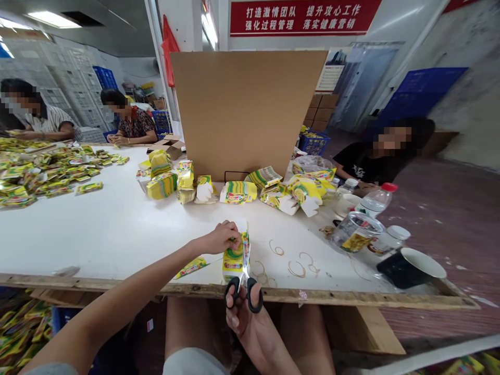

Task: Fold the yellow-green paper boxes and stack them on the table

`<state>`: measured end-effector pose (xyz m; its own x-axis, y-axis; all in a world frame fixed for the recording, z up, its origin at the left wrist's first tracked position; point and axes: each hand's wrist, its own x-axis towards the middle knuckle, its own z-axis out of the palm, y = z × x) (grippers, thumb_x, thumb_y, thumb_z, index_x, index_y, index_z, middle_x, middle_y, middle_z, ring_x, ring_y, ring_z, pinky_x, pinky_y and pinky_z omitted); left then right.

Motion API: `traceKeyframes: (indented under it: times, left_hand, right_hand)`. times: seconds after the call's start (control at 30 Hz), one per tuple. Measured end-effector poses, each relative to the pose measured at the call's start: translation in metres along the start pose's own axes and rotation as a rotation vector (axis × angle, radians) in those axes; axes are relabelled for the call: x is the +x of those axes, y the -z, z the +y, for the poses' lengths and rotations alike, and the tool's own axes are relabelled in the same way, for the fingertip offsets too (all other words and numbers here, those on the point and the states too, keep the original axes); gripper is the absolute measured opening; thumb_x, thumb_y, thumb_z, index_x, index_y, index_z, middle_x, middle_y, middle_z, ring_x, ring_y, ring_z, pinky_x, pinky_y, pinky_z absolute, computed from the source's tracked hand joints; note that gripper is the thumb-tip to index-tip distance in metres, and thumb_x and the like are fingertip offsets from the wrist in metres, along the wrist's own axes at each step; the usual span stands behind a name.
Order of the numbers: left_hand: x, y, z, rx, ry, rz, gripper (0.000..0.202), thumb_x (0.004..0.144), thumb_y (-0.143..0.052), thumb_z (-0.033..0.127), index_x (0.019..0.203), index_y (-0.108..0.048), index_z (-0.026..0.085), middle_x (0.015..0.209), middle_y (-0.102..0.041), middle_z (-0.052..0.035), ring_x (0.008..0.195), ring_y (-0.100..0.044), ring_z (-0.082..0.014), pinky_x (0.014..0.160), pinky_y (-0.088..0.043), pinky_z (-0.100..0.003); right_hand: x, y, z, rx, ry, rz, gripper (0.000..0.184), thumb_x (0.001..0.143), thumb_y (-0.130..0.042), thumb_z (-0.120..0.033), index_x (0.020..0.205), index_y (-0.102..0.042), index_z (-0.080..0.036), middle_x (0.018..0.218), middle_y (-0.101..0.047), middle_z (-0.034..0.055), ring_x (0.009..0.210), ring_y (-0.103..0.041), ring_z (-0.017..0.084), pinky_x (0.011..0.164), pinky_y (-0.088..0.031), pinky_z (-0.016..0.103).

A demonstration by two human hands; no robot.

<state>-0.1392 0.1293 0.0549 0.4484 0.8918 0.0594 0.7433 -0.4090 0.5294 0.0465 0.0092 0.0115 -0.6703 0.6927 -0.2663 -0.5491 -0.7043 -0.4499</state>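
Observation:
My right hand (pixel 246 315) grips a pair of scissors (pixel 246 271) by its black handles near the table's front edge. The blades point away from me along the right side of a yellow-and-green printed carton (pixel 233 263), which lies on the white table (pixel 148 234). My left hand (pixel 223 237) is closed over the far part of this carton, its fingers curled and partly hiding it. Whether the blades touch the carton, I cannot tell. Just left of it, a small yellow packet (pixel 191 267) lies near the edge.
Stacks of flat yellow cartons (pixel 238 191) stand before a large cardboard sheet (pixel 250 114). A heap of yellow packets (pixel 50 172) spreads at the left. Jars, bottles and a dark cup (pixel 402 268) line the right edge. Several people sit around the table.

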Motion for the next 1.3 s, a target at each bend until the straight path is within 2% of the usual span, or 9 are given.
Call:
traceKeyframes:
  times: [0.13, 0.33, 0.57, 0.63, 0.8, 1.0, 1.17, 1.23, 1.3]
  left_hand:
    - [-0.004, -0.001, 0.004, 0.024, 0.016, -0.016, 0.016, 0.08, -0.055, 0.007, 0.075, -0.061, 0.021, 0.1, -0.058, -0.0044, 0.104, -0.049, -0.0251, 0.091, -0.036, -0.043]
    - [-0.008, -0.005, 0.005, 0.016, 0.034, 0.037, 0.017, 0.085, -0.045, 0.008, 0.078, -0.053, 0.02, 0.099, -0.057, -0.0057, 0.099, -0.049, -0.0238, 0.088, -0.038, -0.041]
    - [-0.011, -0.007, 0.003, 0.0, 0.032, 0.069, 0.019, 0.083, -0.043, 0.005, 0.077, -0.051, 0.021, 0.095, -0.058, -0.0047, 0.095, -0.051, -0.0224, 0.087, -0.039, -0.039]
    - [-0.01, -0.008, 0.003, -0.001, 0.037, 0.076, 0.018, 0.083, -0.043, 0.005, 0.076, -0.051, 0.021, 0.094, -0.059, -0.0043, 0.094, -0.052, -0.0224, 0.087, -0.039, -0.039]
    - [-0.008, -0.009, 0.004, -0.002, 0.05, 0.088, 0.019, 0.082, -0.042, 0.005, 0.075, -0.051, 0.021, 0.092, -0.06, -0.0045, 0.094, -0.052, -0.0229, 0.086, -0.039, -0.039]
    - [-0.007, -0.01, 0.003, 0.0, 0.053, 0.101, 0.019, 0.082, -0.043, 0.005, 0.074, -0.05, 0.021, 0.091, -0.06, -0.0047, 0.092, -0.052, -0.0234, 0.085, -0.04, -0.039]
    - [-0.006, -0.014, 0.0, -0.003, 0.047, 0.121, 0.022, 0.083, -0.043, 0.002, 0.075, -0.053, 0.02, 0.09, -0.061, -0.004, 0.091, -0.053, -0.0218, 0.084, -0.041, -0.038]
    - [-0.006, -0.015, -0.002, -0.011, 0.05, 0.139, 0.019, 0.087, -0.045, 0.006, 0.078, -0.056, 0.019, 0.089, -0.061, -0.0033, 0.091, -0.055, -0.0209, 0.084, -0.043, -0.039]
    - [-0.005, -0.016, -0.005, -0.028, 0.055, 0.159, 0.012, 0.092, -0.051, 0.018, 0.085, -0.06, 0.017, 0.091, -0.062, -0.003, 0.09, -0.058, -0.0198, 0.084, -0.047, -0.04]
  right_hand:
    - [-0.001, -0.004, 0.005, 0.007, 0.01, 0.026, 0.058, 0.063, -0.078, -0.07, 0.085, -0.07, -0.016, 0.072, -0.061, -0.0002, 0.049, -0.041, 0.005, 0.048, -0.03, 0.018]
    - [0.006, -0.007, 0.011, 0.057, -0.001, 0.065, 0.061, 0.057, -0.082, -0.068, 0.083, -0.07, -0.014, 0.07, -0.063, 0.0002, 0.048, -0.042, 0.005, 0.048, -0.028, 0.019]
    - [0.015, -0.012, 0.006, 0.095, 0.108, 0.146, 0.053, 0.055, -0.089, -0.058, 0.075, -0.068, -0.013, 0.061, -0.058, -0.0043, 0.041, -0.032, 0.001, 0.045, -0.023, 0.018]
    - [0.011, -0.016, 0.006, 0.092, 0.098, 0.144, 0.054, 0.055, -0.088, -0.059, 0.075, -0.068, -0.013, 0.061, -0.059, -0.0036, 0.042, -0.034, 0.002, 0.045, -0.023, 0.019]
    - [0.004, -0.022, 0.01, 0.097, -0.03, 0.109, 0.063, 0.054, -0.082, -0.07, 0.076, -0.068, -0.013, 0.062, -0.06, -0.001, 0.042, -0.038, 0.004, 0.045, -0.021, 0.02]
    - [0.005, -0.018, 0.014, 0.045, 0.1, 0.197, 0.056, 0.055, -0.086, -0.062, 0.073, -0.065, -0.013, 0.059, -0.057, -0.0038, 0.042, -0.03, 0.002, 0.046, -0.019, 0.019]
    - [0.005, -0.02, 0.006, 0.082, 0.059, 0.171, 0.059, 0.057, -0.082, -0.069, 0.072, -0.065, -0.014, 0.059, -0.056, -0.0038, 0.041, -0.031, 0.002, 0.045, -0.019, 0.02]
    - [0.007, -0.023, 0.004, 0.092, 0.07, 0.147, 0.059, 0.056, -0.082, -0.069, 0.07, -0.064, -0.015, 0.058, -0.054, -0.0049, 0.041, -0.03, 0.002, 0.045, -0.019, 0.02]
    - [0.007, -0.027, 0.002, 0.072, 0.136, 0.14, 0.056, 0.056, -0.083, -0.067, 0.068, -0.061, -0.016, 0.056, -0.051, -0.007, 0.041, -0.027, 0.002, 0.045, -0.02, 0.02]
